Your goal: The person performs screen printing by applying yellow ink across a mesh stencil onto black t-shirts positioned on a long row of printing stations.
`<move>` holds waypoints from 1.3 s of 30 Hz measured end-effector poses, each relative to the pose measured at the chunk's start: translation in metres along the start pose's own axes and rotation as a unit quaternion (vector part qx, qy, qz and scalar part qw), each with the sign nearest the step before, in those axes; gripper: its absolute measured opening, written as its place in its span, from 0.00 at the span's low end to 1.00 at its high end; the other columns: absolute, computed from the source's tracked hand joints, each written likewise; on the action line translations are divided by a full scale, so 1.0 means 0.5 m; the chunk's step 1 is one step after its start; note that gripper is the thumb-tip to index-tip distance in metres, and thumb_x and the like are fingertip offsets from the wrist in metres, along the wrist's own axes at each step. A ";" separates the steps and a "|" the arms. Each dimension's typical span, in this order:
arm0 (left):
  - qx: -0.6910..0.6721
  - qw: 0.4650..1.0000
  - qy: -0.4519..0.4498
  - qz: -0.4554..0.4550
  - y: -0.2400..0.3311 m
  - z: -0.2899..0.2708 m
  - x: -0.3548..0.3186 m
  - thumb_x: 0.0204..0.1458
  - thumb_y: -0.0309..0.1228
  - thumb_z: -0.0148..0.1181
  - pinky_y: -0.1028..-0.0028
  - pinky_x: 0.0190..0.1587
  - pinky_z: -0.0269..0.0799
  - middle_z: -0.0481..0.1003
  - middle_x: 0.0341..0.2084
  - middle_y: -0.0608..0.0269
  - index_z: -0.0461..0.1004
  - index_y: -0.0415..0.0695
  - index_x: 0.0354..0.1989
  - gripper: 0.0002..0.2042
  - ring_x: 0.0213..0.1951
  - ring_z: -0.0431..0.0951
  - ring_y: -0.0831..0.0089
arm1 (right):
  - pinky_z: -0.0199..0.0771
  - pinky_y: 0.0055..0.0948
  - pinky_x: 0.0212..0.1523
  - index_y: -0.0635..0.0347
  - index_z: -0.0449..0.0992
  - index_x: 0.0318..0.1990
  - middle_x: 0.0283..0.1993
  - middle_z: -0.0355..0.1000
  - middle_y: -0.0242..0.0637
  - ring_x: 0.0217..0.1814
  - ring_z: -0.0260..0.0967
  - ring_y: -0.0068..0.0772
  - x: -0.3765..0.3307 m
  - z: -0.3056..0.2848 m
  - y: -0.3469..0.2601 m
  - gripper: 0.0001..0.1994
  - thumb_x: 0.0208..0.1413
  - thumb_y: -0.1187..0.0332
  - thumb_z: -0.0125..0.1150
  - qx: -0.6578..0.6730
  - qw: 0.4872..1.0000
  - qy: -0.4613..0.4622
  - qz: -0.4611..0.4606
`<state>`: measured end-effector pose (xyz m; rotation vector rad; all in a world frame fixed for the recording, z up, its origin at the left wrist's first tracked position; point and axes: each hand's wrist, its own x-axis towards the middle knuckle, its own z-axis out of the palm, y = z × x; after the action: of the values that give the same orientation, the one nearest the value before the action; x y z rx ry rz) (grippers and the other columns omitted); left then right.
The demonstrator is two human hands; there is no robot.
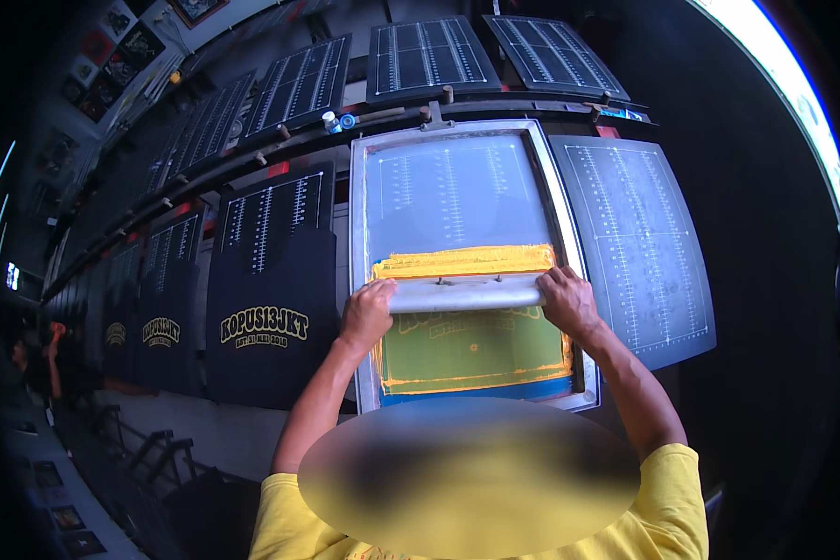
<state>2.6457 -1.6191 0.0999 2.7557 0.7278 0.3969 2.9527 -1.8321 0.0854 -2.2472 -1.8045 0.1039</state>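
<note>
Dark rectangular boards with white ruler marks flank a silver metal-framed mesh screen. Across it, left to right, lies a long silver metal squeegee, left hand and right hand closed around opposite ends, thick yellow-orange ink along its far side.

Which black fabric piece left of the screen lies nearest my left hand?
The rightmost piece, beside the screen frame; the other printed pieces lie farther left.

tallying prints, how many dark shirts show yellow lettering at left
3: the nearest shirt left of the framed screen, the middle shirt beyond it, the far shirt farthest left. More may be hidden.
</note>
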 end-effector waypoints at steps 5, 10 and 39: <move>-0.018 1.000 -0.013 -0.008 -0.001 -0.017 0.026 0.38 0.12 0.50 0.63 0.48 0.74 0.78 0.38 0.47 0.77 0.35 0.38 0.16 0.41 0.79 0.54 | 0.76 0.39 0.41 0.62 0.75 0.33 0.36 0.73 0.41 0.44 0.71 0.44 0.019 -0.017 0.005 0.07 0.42 0.75 0.60 0.004 1.000 0.007 -0.008; -0.017 1.000 0.005 -0.008 0.053 -0.040 -0.065 0.40 0.12 0.50 0.63 0.52 0.73 0.78 0.40 0.46 0.77 0.34 0.39 0.16 0.45 0.78 0.54 | 0.75 0.40 0.41 0.61 0.75 0.34 0.37 0.71 0.39 0.43 0.70 0.44 -0.072 -0.047 -0.040 0.10 0.40 0.78 0.59 0.044 0.998 0.040 -0.016; -0.026 0.999 0.006 -0.022 0.004 -0.034 0.039 0.39 0.12 0.50 0.63 0.48 0.74 0.79 0.37 0.47 0.78 0.35 0.36 0.15 0.41 0.79 0.52 | 0.77 0.39 0.39 0.61 0.77 0.35 0.37 0.73 0.40 0.43 0.71 0.44 0.028 -0.020 0.002 0.10 0.42 0.77 0.60 -0.001 0.999 0.025 -0.022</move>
<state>2.6575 -1.6078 0.1201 2.6868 0.7677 0.4176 2.9591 -1.8202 0.0964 -2.1890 -1.8281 0.0368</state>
